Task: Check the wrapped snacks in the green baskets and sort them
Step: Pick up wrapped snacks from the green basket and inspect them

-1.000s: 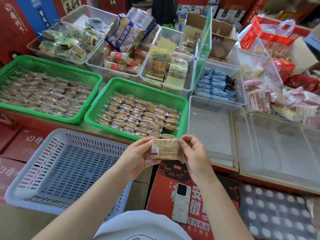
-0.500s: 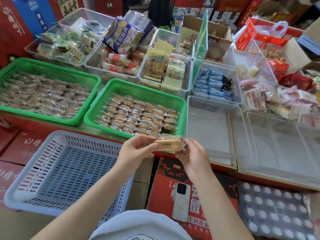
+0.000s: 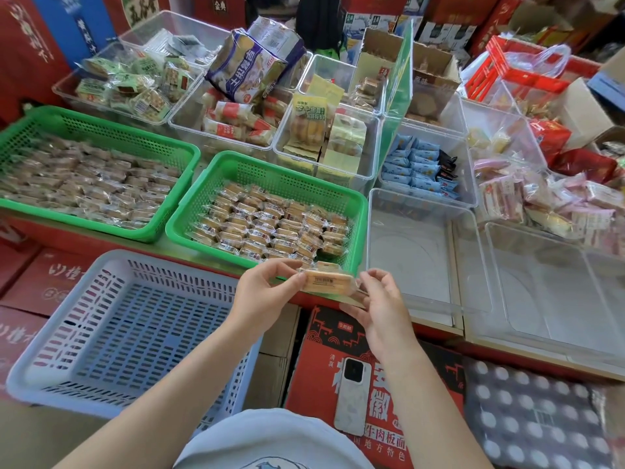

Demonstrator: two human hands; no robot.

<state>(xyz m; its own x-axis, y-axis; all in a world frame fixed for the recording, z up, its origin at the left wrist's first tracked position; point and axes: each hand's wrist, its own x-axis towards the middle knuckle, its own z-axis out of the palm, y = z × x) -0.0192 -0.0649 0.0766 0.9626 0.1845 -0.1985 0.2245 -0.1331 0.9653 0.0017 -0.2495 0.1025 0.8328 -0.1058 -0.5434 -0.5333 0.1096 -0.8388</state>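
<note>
Right now the biggest thing near me is the pale blue basket (image 3: 118,333), which sits low at my left with nothing in it that I can see, handy, I judge, as a place for pieces I have sorted. Beyond it on the counter stand the two green baskets: the left green basket (image 3: 30,130) holds a flat layer of wrapped snacks, and the right green basket (image 3: 291,170), just in front of my hands, holds rows of the same kind, so I can lift one without reaching far. To the right of that lies a clear bin (image 3: 416,252), bare inside, with a second clear bin (image 3: 554,286) beside it, maybe other sorting places. Below my hands a phone (image 3: 351,396) rests face down on a red carton (image 3: 338,336). I hold one wrapped snack (image 3: 326,280) over the near rim of the right green basket, level and edge-on to me, I think so that I can look over its wrapper and seal. My left hand (image 3: 267,292) pinches its left end between thumb and curled fingers; my right hand (image 3: 378,299) takes the right end of the wrapper with fingertips, the other fingers loosely bent.
</note>
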